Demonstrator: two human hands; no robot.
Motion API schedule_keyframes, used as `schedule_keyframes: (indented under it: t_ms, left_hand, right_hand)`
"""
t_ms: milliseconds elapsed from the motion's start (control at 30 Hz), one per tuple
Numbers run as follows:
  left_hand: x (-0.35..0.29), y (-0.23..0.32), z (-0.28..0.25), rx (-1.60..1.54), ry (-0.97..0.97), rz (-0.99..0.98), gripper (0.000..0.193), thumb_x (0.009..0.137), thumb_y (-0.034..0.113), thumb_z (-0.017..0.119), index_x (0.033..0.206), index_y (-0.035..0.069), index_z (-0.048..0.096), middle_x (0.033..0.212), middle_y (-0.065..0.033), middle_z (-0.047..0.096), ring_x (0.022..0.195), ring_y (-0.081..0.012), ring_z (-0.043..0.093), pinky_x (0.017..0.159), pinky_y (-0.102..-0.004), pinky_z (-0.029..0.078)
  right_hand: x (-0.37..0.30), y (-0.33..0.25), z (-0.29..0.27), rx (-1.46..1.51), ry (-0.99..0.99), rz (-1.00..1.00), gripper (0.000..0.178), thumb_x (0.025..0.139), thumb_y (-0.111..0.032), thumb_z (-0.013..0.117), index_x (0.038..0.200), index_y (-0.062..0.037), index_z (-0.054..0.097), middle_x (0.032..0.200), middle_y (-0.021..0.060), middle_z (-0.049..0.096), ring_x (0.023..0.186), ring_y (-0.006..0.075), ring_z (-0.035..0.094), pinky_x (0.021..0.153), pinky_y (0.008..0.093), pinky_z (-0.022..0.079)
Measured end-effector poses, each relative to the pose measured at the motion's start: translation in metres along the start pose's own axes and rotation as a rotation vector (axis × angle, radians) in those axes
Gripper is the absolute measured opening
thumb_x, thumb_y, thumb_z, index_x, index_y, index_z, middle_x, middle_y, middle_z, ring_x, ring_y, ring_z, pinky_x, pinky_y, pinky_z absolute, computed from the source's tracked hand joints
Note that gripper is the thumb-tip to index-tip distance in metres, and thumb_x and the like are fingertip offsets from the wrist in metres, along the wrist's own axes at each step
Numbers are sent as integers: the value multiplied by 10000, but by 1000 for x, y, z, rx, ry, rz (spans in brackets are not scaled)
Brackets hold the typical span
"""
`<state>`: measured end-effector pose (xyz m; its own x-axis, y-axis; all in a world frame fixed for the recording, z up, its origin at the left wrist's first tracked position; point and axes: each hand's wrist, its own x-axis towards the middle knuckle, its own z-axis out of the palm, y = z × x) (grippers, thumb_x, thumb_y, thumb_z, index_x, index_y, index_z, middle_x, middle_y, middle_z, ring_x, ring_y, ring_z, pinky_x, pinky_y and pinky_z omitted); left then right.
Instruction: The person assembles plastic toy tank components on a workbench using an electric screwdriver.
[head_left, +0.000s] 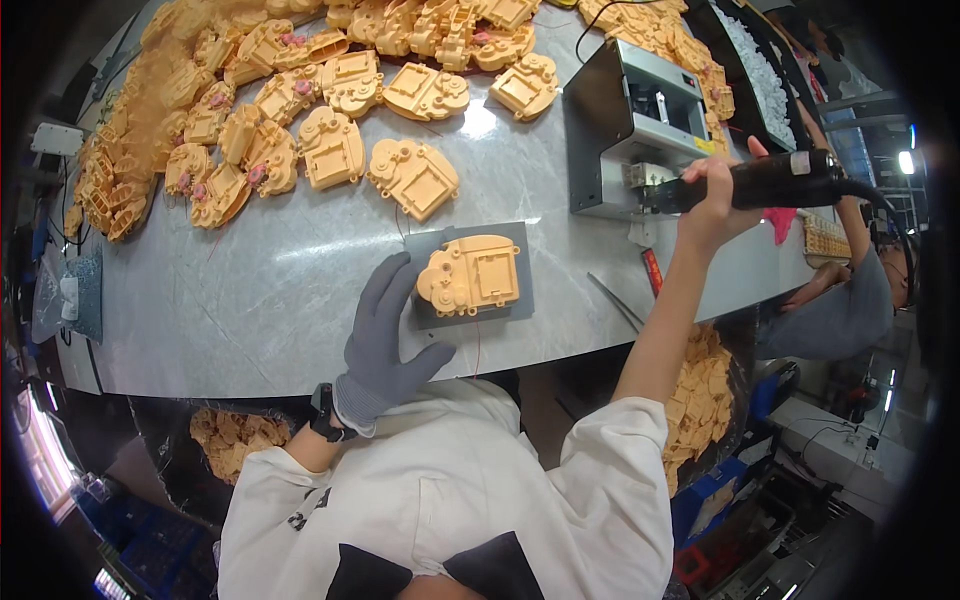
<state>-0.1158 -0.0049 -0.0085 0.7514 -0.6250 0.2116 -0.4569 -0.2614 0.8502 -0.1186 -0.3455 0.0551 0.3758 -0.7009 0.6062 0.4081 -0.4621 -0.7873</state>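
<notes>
Yellow plastic housing (pixel 470 275) on grey fixture plate (pixel 428 312), centre near edge; light, rigid, best gripped by rims. Gloved left hand (pixel 385 340) flat, steadying plate. Right hand (pixel 712 195) clenched around black electric screwdriver (pixel 770 182).

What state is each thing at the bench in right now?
Left hand: gloved, flat on the grey fixture plate's edge.
Yellow housing: lying on the grey fixture plate.
Right hand: bare, gripping the black electric screwdriver, tip at the grey machine.
Other yellow housings: loose on the table.
</notes>
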Motion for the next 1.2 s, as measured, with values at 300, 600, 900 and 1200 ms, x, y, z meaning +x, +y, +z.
schedule_keyframes:
  t_ms: [300,600,900,1200]
  left_hand:
    - [-13,-13,-9,38,71,-27,785,679,184,726,1325,0,320,1332,-223,354,1222,-369,378,993,-395,357]
    - [36,-18,14,380,-60,284,723,585,181,748,1240,103,452,1313,-170,400,1174,-366,406,1000,-478,335]
    - [39,-25,33,411,41,383,509,601,235,723,1072,138,555,1172,-107,499,1078,-281,481,916,-439,406]
    - [38,-26,34,336,21,359,613,592,230,745,1155,139,520,1224,-137,469,1092,-324,474,939,-455,414]
  right_hand:
    - [-36,-21,-16,93,-9,10,531,698,21,562,1184,92,362,623,79,523,477,150,517,508,273,461]
    - [-120,-91,29,483,-363,91,744,732,-9,481,1376,-48,112,624,112,481,480,203,486,531,370,455]
    - [-134,-84,41,437,-310,159,686,707,-37,496,1302,-19,156,607,114,475,430,207,468,500,358,467]
    - [-140,-79,48,417,-382,154,654,721,-21,512,1287,-19,183,622,117,484,459,213,473,502,342,451]
